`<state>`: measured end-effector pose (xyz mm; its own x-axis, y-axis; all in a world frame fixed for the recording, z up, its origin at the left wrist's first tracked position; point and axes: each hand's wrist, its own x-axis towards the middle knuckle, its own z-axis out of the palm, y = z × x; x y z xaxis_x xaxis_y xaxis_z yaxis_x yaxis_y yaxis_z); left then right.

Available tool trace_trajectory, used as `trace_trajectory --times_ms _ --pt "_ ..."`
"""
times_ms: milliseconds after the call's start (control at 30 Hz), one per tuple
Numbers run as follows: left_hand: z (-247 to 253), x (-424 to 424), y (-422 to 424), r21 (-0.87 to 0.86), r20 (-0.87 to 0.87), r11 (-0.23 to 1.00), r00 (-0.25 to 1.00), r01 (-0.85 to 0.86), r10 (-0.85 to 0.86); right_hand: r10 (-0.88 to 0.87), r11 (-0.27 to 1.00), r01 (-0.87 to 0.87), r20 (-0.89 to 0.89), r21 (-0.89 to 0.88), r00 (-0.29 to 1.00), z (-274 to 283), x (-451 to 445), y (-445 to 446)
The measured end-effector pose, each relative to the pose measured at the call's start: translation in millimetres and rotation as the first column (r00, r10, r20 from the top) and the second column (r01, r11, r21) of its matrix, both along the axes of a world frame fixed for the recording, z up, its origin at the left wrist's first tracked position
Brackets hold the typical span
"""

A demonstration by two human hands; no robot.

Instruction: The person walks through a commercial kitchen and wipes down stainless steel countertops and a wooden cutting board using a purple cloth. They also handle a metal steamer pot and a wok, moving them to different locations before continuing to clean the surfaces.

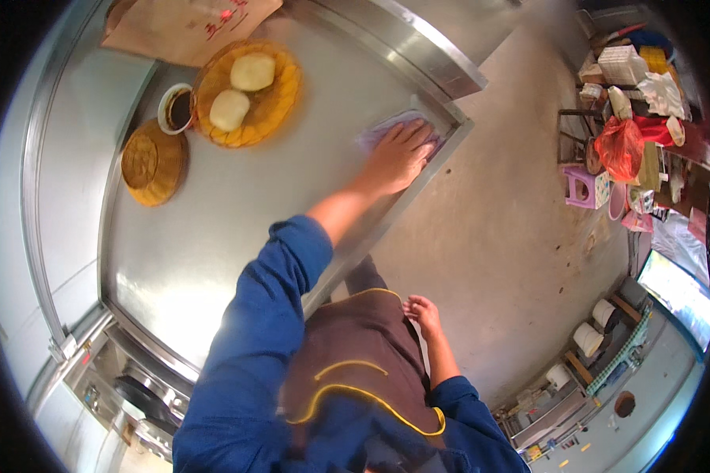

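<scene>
My left hand (405, 151) rests palm down on a pale purple cloth (378, 127), holding it against the steel worktop (242, 219) near its raised corner. The fingers spread over the cloth and hide much of it. Beside my apron (355, 337), my right hand (424, 316) hangs over the floor with loosely bent fingers and nothing visible in it. Farther left on the worktop stands a yellow woven basket (278, 118) with two pale dough-like pieces (252, 72). A white cup of dark liquid (176, 109) touches or nearly touches the basket's rim.
An overturned woven basket (154, 162) lies near the worktop's far edge, below a brown paper bag (189, 29) bearing writing. A steel rim (384, 222) borders the worktop. Across the floor (491, 207) are a purple stool (586, 186), a red plastic bag (618, 148) and white buckets (587, 339).
</scene>
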<state>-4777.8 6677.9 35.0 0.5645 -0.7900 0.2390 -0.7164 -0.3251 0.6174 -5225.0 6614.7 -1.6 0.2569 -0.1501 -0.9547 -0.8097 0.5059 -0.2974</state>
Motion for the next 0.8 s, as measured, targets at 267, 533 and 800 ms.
trace_trajectory --times_ms 267,533,800 --pt "20.2 -70.1 140.6 0.253 -0.047 0.956 0.988 0.151 -0.144 0.090 0.996 -0.089 -0.020 0.007 0.996 27.3 19.9 41.5" --pt "54.1 -234.5 385.9 0.447 -0.346 0.879 0.938 0.168 -0.004 0.282 0.959 -0.281 0.042 -0.030 0.958 5.0 26.8 68.7" --pt "73.3 -371.7 541.5 0.629 -0.218 0.776 0.966 0.032 0.137 0.553 0.833 -0.549 0.087 -0.061 0.829 1.3 35.0 110.6"
